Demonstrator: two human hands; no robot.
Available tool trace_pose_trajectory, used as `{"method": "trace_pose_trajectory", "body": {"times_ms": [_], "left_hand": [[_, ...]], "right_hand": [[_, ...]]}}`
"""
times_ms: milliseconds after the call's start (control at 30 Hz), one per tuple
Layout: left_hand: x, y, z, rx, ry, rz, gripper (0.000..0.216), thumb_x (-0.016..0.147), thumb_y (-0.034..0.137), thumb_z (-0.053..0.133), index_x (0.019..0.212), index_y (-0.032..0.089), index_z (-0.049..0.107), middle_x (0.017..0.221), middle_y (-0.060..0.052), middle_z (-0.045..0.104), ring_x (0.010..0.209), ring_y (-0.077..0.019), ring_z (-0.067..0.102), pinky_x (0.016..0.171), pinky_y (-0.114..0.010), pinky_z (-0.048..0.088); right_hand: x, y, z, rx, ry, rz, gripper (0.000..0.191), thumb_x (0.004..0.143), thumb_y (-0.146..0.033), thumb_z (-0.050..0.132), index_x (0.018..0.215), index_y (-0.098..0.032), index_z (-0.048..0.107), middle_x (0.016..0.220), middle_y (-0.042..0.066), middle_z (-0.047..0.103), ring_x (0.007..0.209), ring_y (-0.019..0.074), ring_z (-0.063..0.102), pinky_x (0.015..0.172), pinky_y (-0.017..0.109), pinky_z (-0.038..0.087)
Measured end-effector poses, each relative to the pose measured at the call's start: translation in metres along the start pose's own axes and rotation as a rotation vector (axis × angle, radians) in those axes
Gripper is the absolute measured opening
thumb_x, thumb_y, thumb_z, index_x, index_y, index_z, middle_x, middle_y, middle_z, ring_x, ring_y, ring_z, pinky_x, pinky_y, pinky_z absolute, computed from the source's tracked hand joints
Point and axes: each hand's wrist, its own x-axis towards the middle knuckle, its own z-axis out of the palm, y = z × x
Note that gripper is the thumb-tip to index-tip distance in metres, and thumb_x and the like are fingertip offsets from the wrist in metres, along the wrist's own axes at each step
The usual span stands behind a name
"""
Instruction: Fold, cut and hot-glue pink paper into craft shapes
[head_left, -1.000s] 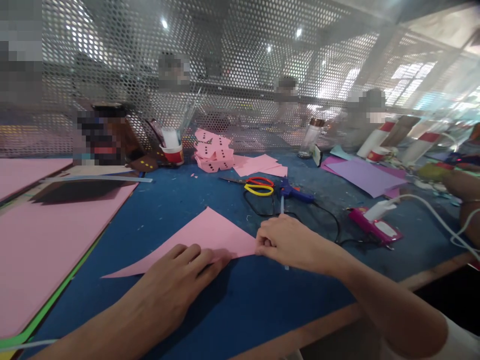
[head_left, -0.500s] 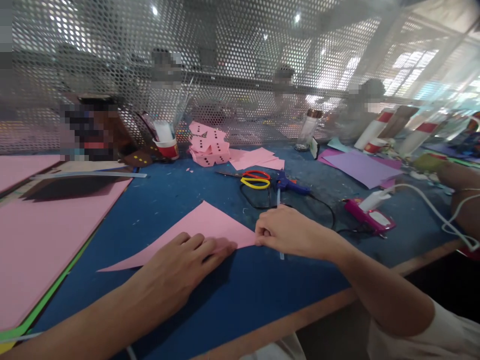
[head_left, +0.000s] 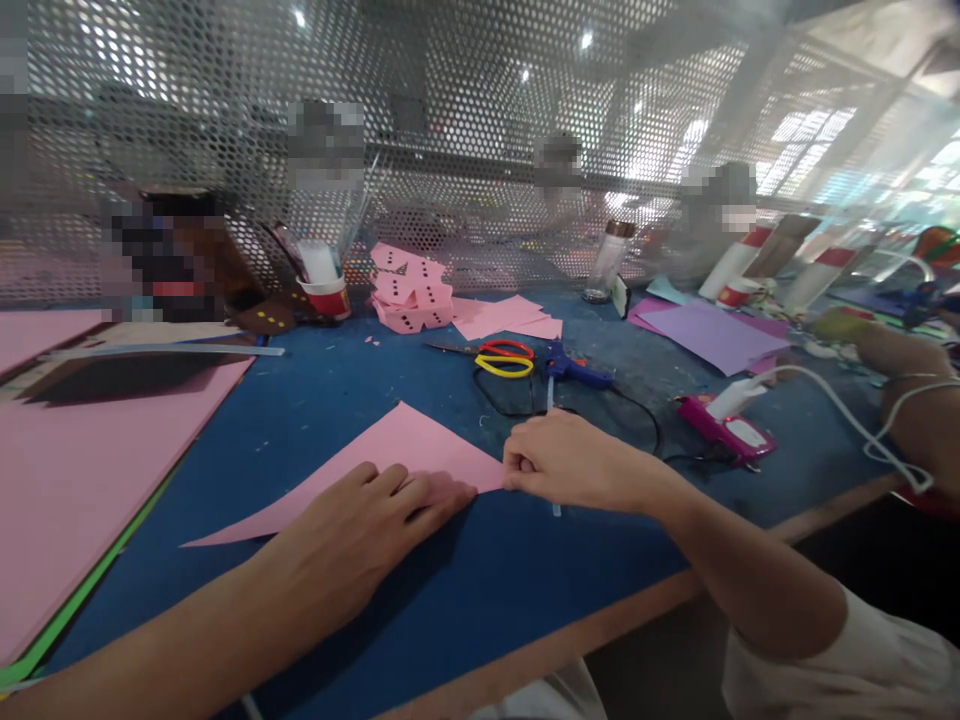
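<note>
At the far left we see a large pink sheet (head_left: 90, 470) lying flat on the blue desk (head_left: 487, 590), with a dark sheet (head_left: 127, 375) on its far edge. Behind these, by the perforated screen, stands a red-and-white cup (head_left: 324, 292), and just right of it a pile of pink punched pieces (head_left: 409, 300).

Nearer to us, our left hand (head_left: 360, 535) lies palm down on the pink paper triangle (head_left: 390, 460), fingers (head_left: 439, 495) stretched out flat and slightly spread, pressing the near edge of the paper to the desk. The triangle lies flat in the middle of the desk, its long point running out to the left.

At the triangle's right corner our right hand (head_left: 570, 462) is curled closed, the fingers pinching that corner. A clear stick (head_left: 556, 508) runs under this hand and shows on both sides of it.

Beyond the hand lie scissors (head_left: 504, 358) with red and yellow handles, touching a blue glue gun (head_left: 576, 372) whose black cord loops over the desk. Further right are a magenta glue gun (head_left: 724, 430) with a white cable, a purple sheet (head_left: 712, 335) behind it, and another person's forearm (head_left: 911, 400) at the right edge.
</note>
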Motion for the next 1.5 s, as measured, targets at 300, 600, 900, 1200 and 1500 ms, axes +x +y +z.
{"method": "trace_pose_trajectory", "body": {"times_ms": [300, 600, 900, 1200, 1500], "left_hand": [[0.005, -0.003, 0.002, -0.008, -0.009, 0.012, 0.082, 0.079, 0.006, 0.057, 0.153, 0.032, 0.032, 0.121, -0.005, 0.065, 0.091, -0.0247, 0.059, 0.073, -0.038, 0.035], [0.011, 0.002, -0.005, 0.042, -0.069, -0.011, 0.08, 0.083, 0.003, 0.052, 0.154, 0.034, 0.03, 0.119, -0.006, 0.068, 0.086, -0.0237, 0.063, 0.071, -0.038, 0.037], [0.015, 0.003, -0.007, 0.059, -0.117, -0.01, 0.083, 0.083, 0.002, 0.05, 0.157, 0.034, 0.028, 0.118, -0.007, 0.068, 0.084, -0.0249, 0.063, 0.069, -0.038, 0.04], [0.014, 0.003, -0.003, 0.073, -0.077, -0.01, 0.082, 0.083, 0.004, 0.053, 0.155, 0.033, 0.031, 0.113, -0.007, 0.067, 0.081, -0.024, 0.061, 0.068, -0.037, 0.038], [0.013, 0.003, -0.004, 0.031, -0.049, -0.02, 0.08, 0.083, 0.003, 0.053, 0.153, 0.035, 0.034, 0.107, -0.005, 0.067, 0.079, -0.0232, 0.061, 0.068, -0.036, 0.036]], "right_hand": [[0.0, -0.001, -0.002, 0.037, -0.008, 0.009, 0.016, 0.09, -0.026, 0.058, 0.081, -0.021, 0.071, 0.086, 0.001, 0.075, 0.079, 0.0179, 0.068, 0.074, 0.029, 0.037], [-0.001, -0.001, -0.004, 0.06, -0.025, 0.008, 0.015, 0.091, -0.028, 0.06, 0.082, -0.021, 0.071, 0.087, 0.002, 0.076, 0.083, 0.0197, 0.068, 0.076, 0.03, 0.039], [0.0, 0.0, -0.002, 0.112, 0.038, -0.037, 0.019, 0.095, -0.032, 0.06, 0.093, -0.02, 0.073, 0.092, 0.004, 0.074, 0.092, 0.0205, 0.064, 0.078, 0.029, 0.04], [0.004, -0.009, 0.007, 0.066, 0.085, -0.03, 0.012, 0.092, -0.021, 0.058, 0.084, -0.018, 0.066, 0.087, 0.003, 0.069, 0.086, 0.0182, 0.059, 0.076, 0.03, 0.035], [0.005, -0.012, 0.012, -0.068, 0.096, -0.019, 0.01, 0.089, -0.022, 0.058, 0.08, -0.018, 0.06, 0.088, 0.004, 0.066, 0.086, 0.0203, 0.053, 0.075, 0.033, 0.028]]}}
